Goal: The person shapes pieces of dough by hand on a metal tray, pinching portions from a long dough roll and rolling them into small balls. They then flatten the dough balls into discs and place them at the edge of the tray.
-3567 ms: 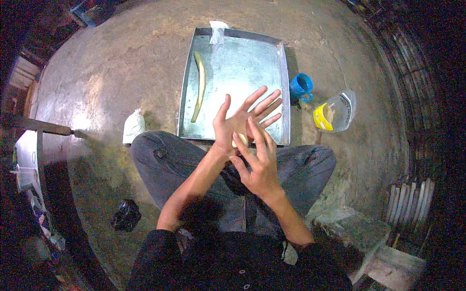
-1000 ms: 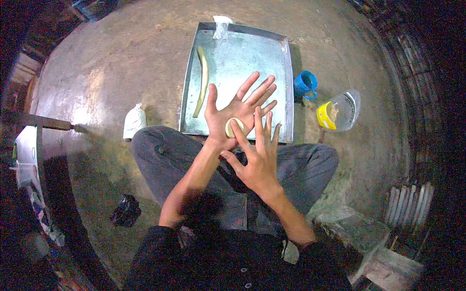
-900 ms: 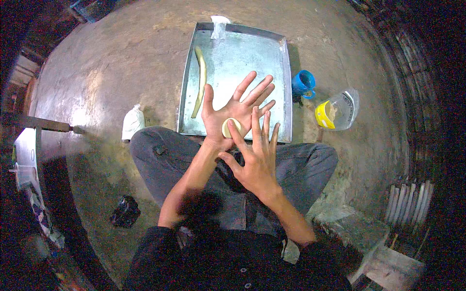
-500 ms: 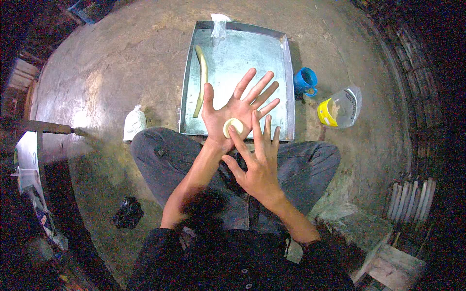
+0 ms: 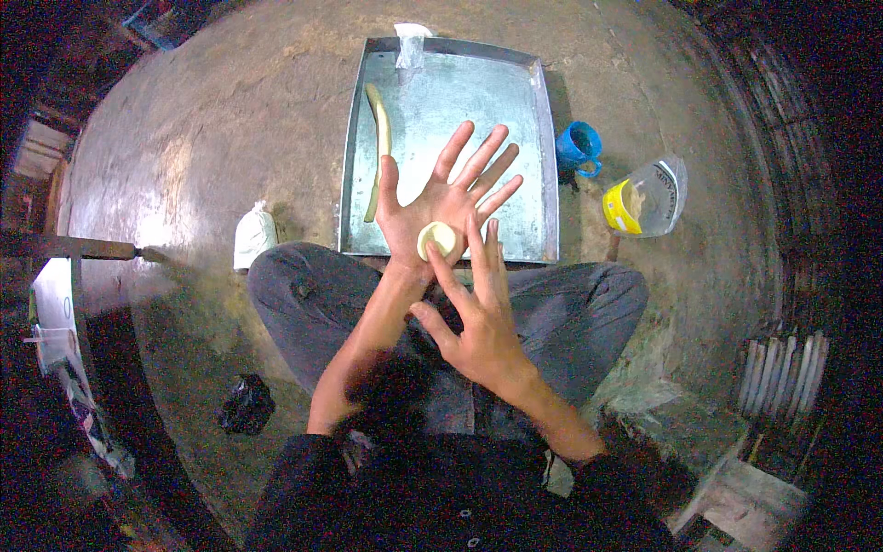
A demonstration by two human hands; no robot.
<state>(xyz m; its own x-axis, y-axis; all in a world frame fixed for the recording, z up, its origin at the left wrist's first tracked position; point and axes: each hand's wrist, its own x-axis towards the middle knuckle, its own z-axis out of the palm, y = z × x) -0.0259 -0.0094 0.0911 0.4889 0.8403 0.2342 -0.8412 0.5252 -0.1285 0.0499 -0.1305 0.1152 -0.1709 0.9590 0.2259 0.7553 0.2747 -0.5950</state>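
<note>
My left hand is palm up over the front of a metal tray, its fingers spread wide. On that palm lies a small pale, dough-like disc with a hollow in it. My right hand touches the disc with its extended index fingertip near the lower edge; its other fingers are stretched out beside it, over the heel and side of the left hand. A long pale yellow dough-like strip lies along the tray's left side.
A white bag sits left of my crossed legs, a black plastic bundle below it. A blue mug and a bag with a yellow band stand right of the tray. A small clear bag hangs over its far rim.
Compared with 3.6 seconds ago, my hands are farther left and up, showing more of the disc. The hollow in it shows more clearly now, and my right index fingertip has shifted toward its lower edge.
</note>
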